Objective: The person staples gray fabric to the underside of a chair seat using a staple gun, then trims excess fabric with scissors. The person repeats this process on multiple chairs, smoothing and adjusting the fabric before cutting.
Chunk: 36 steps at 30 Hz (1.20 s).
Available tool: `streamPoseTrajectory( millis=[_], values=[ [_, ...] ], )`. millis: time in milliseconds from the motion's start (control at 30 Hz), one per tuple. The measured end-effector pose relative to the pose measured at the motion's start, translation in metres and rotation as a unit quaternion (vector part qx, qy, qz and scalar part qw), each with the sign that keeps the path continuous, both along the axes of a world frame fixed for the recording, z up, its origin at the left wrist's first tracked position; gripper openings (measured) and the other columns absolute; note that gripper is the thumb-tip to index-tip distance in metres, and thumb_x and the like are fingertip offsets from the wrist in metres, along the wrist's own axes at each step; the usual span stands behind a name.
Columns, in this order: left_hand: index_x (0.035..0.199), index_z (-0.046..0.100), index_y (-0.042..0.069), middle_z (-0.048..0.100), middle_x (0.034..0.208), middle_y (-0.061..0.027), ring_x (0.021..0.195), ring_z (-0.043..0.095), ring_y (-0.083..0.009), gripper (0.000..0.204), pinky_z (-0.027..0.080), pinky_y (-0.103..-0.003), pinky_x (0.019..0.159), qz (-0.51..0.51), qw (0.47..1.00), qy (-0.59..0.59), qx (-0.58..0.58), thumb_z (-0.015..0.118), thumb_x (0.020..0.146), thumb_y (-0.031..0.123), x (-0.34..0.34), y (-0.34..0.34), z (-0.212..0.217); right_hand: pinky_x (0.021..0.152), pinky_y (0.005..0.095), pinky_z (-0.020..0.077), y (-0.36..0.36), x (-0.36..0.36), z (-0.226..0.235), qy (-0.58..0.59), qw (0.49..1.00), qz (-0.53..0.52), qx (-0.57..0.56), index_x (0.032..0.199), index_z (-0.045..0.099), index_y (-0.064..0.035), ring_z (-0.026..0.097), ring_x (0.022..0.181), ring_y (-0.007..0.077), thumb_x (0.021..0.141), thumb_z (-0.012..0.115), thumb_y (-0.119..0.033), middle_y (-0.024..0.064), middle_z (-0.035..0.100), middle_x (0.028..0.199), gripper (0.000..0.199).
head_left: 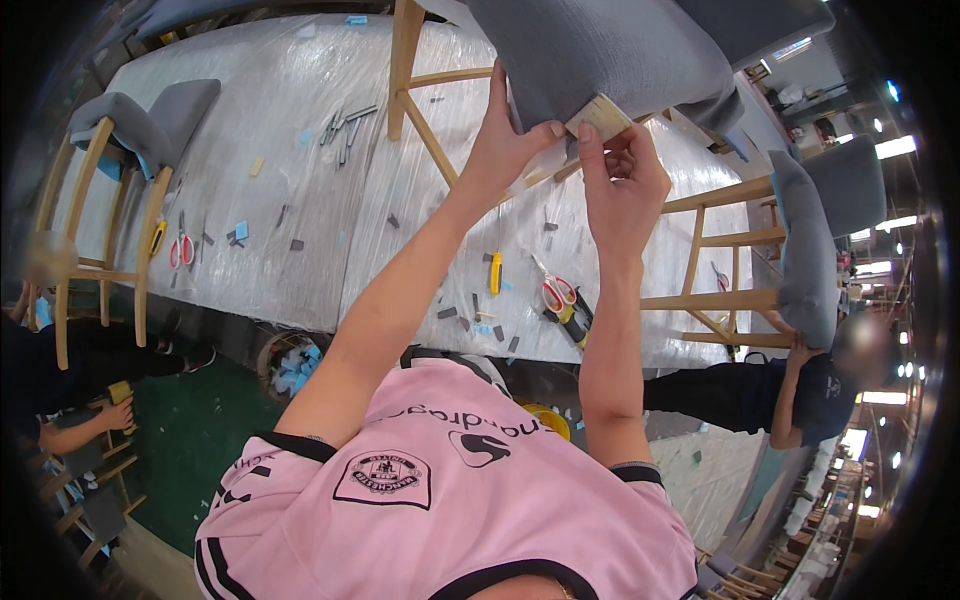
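A grey upholstered chair [600,45] with light wooden legs lies tipped over at the top of the view, its seat edge toward me. My left hand [500,145] grips the seat's corner, fingers along its side and thumb reaching in along the near edge. Between the thumb and fingers of my right hand [622,175] is a flat beige block [600,117], pressed against the grey fabric at that edge. It looks like wood, though I cannot make out its exact kind. The curled fingers of the right hand are partly hidden behind the thumb.
The table [310,200] is covered in clear plastic film. On it lie red-handled scissors [558,293], a yellow cutter [495,272], more scissors [181,250] and scraps. Other chairs [150,130] stand left and right [805,230]. Co-workers are at both sides; a scrap bin [290,365] stands below.
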<state>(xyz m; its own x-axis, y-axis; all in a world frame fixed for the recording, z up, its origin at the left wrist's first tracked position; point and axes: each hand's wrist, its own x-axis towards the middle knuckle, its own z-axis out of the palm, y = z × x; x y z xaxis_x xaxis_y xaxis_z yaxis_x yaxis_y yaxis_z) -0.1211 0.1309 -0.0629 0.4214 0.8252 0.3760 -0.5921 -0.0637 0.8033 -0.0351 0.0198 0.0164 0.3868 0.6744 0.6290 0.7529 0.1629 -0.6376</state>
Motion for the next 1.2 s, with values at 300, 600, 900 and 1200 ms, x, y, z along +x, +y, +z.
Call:
streamPoseTrajectory(
  millis=[300,600,900,1200],
  values=[
    [0.164,0.005,0.006,0.03,0.16,-0.0186,0.151,0.028,-0.03,0.124,0.021,-0.039,0.124,0.051,0.998,0.028,-0.003,0.078,0.071,0.041,0.013,-0.001,-0.001,0.055,0.027,0.0499,-0.058,0.101,-0.263,0.435,0.864,0.002,-0.254,0.106,0.068,0.0006,0.061,0.062,0.0114,0.099,0.068,-0.024,0.0052,0.069,0.084,0.026],
    [0.165,0.003,0.007,0.027,0.161,-0.0139,0.152,0.025,-0.0284,0.133,0.021,-0.039,0.124,0.055,0.996,0.062,-0.043,0.085,0.067,0.045,0.008,0.005,-0.007,0.061,0.0283,0.0551,-0.068,0.167,-0.384,0.452,0.831,0.012,-0.325,0.129,0.065,-0.0026,0.068,0.077,0.0138,0.096,0.068,-0.028,0.007,0.071,0.105,0.042],
    [0.163,0.014,0.008,0.037,0.155,-0.0114,0.144,0.037,-0.0257,0.113,0.028,-0.039,0.12,0.083,0.992,0.086,-0.049,0.078,0.076,0.039,0.015,0.007,-0.019,0.067,0.0335,0.0554,-0.117,0.175,-0.491,0.283,0.848,-0.004,-0.447,0.116,0.072,-0.0022,0.072,0.087,0.0167,0.094,0.066,-0.028,0.0094,0.076,0.095,0.034],
    [0.14,0.049,0.005,0.057,0.136,-0.0068,0.129,0.055,-0.0237,0.069,0.043,-0.04,0.111,0.069,0.993,0.033,-0.092,0.067,0.083,0.039,-0.027,0.007,-0.039,0.092,0.0447,0.0529,-0.043,0.127,-0.465,0.199,0.891,-0.111,-0.392,0.115,0.07,-0.0043,0.069,0.107,0.0334,0.089,0.068,-0.028,0.0187,0.072,0.111,0.035]
  ],
)
